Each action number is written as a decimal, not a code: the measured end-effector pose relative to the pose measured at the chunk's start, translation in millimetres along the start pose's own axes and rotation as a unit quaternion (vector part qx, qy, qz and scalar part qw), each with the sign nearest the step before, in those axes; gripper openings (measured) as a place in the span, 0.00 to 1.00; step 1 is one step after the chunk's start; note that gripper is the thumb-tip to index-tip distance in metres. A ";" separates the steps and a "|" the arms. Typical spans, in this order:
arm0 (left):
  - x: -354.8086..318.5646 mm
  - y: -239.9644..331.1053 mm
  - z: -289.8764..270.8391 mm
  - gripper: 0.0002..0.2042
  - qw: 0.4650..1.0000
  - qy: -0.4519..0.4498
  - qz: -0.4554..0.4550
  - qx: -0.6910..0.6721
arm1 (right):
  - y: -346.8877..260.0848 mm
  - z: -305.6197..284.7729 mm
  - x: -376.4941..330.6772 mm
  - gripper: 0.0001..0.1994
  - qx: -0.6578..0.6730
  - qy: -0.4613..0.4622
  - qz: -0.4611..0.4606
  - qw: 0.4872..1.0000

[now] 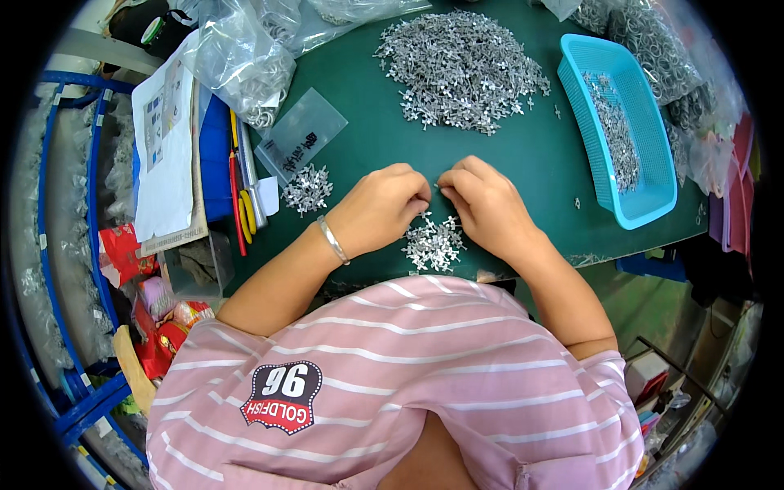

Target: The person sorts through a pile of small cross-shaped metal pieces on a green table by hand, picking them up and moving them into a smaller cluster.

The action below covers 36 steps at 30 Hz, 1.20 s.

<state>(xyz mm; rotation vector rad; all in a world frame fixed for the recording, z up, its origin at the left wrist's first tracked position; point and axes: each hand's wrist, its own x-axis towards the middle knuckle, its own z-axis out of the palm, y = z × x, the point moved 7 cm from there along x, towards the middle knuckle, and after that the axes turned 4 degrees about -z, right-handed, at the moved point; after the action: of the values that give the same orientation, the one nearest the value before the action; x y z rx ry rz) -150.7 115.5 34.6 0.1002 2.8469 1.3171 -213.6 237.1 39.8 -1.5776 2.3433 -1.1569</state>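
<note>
A: At the middle of the green bench (523, 155), the left hand (380, 208) and right hand (483, 206) meet fingertip to fingertip, both curled tight and pinching something tiny between them.

B: Can you make out what it is?

A: Only a glint. It looks like one of the small silver metal pieces, but it is too small to be sure. A small pile of pieces (434, 242) lies just under the hands, touching the right one.

B: And further out?

A: Another little cluster (307, 189) sits to the left, beside a flat clear bag (300, 137). Beyond the hands is the big heap of pieces (462, 69), and to the right a turquoise basket (621, 131) with a strip of pieces inside. More bags (245, 61) crowd the far-left corner.

B: Where is the risk?

A: My read: a pinch this fine can slip, and the piece would drop into the pile below and be lost among its twins. The left wrist, with its bracelet (333, 239), hovers near the bench edge too; a sweep of it could scatter pieces off the front.
</note>
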 end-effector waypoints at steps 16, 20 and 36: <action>-39.0 -37.3 -81.9 0.02 0.977 0.153 -0.136 0.063 | 30.4 -25.1 34.2 0.16 -0.157 0.101 0.013 0.982; -62.7 -50.2 -94.1 0.03 0.971 0.146 -0.157 0.103 | 37.7 -9.7 45.2 0.14 -0.029 0.084 0.006 0.996; 66.1 -41.7 -13.6 0.31 0.983 0.083 -0.075 0.148 | 37.9 -9.6 36.3 0.31 -0.067 -0.044 0.064 0.995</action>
<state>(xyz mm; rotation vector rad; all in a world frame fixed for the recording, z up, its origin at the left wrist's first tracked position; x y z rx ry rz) -219.5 82.1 13.2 -0.2311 3.0976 0.9077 -263.6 219.1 34.5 -1.4602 2.4689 -0.9019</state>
